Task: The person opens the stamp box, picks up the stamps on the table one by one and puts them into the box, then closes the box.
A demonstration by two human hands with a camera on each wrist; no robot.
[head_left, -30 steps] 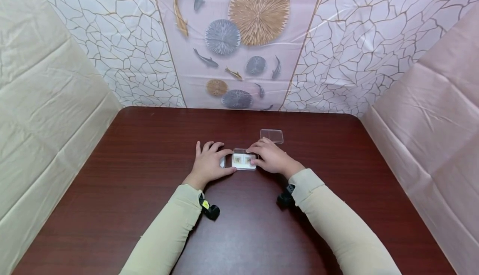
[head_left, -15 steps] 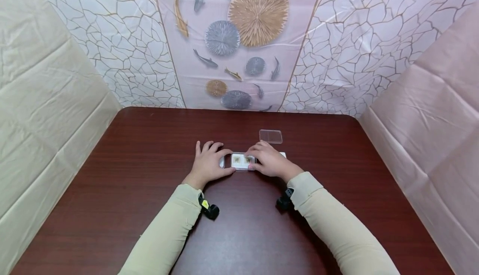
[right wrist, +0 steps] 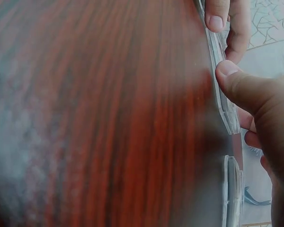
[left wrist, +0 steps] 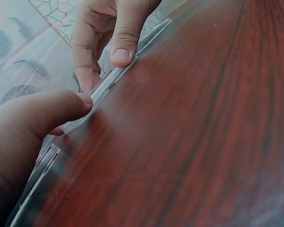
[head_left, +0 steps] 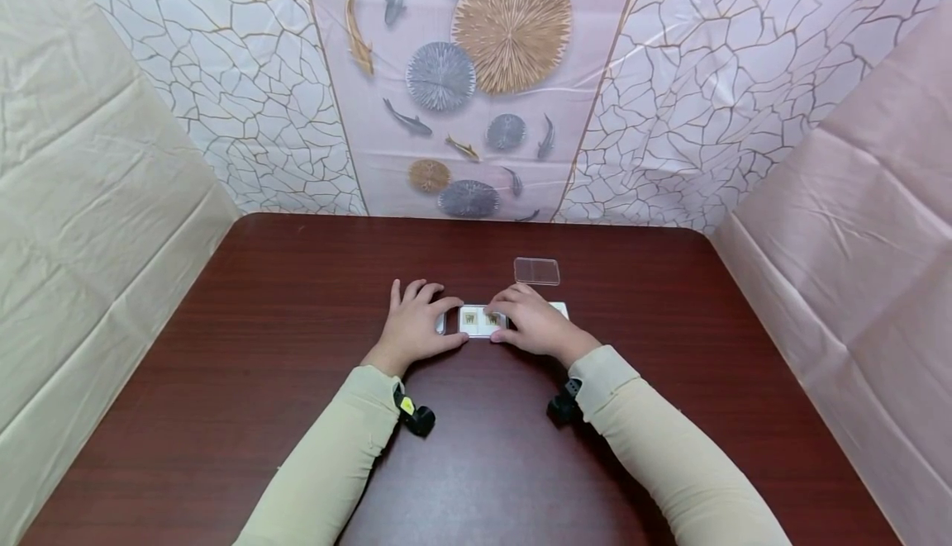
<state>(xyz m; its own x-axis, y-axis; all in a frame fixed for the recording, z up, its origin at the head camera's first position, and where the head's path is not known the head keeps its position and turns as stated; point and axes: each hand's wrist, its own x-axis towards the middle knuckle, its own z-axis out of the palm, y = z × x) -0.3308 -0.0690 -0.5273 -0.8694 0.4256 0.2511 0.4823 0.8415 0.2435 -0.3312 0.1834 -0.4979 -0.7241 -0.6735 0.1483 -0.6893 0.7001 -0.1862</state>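
A small flat clear plastic case lies on the table between both hands. In it is a white insert with two small gold-coloured pieces side by side. My left hand holds the case's left end, thumb at the near edge and index finger at the far edge. My right hand grips the right end the same way, its fingers hiding part of that end. In the left wrist view both thumbs press along the near edge of the case. The right wrist view shows the case edge-on.
A clear rectangular plastic cover lies beyond my right hand. A second clear case is partly under my left hand. A white-cornered flat piece shows behind my right hand. The dark red table ends at a patterned cloth backdrop.
A clear edge that jutted out beyond the case's far side is now in line with it. My right hand has shifted slightly left, and the white corner behind it has come into view.
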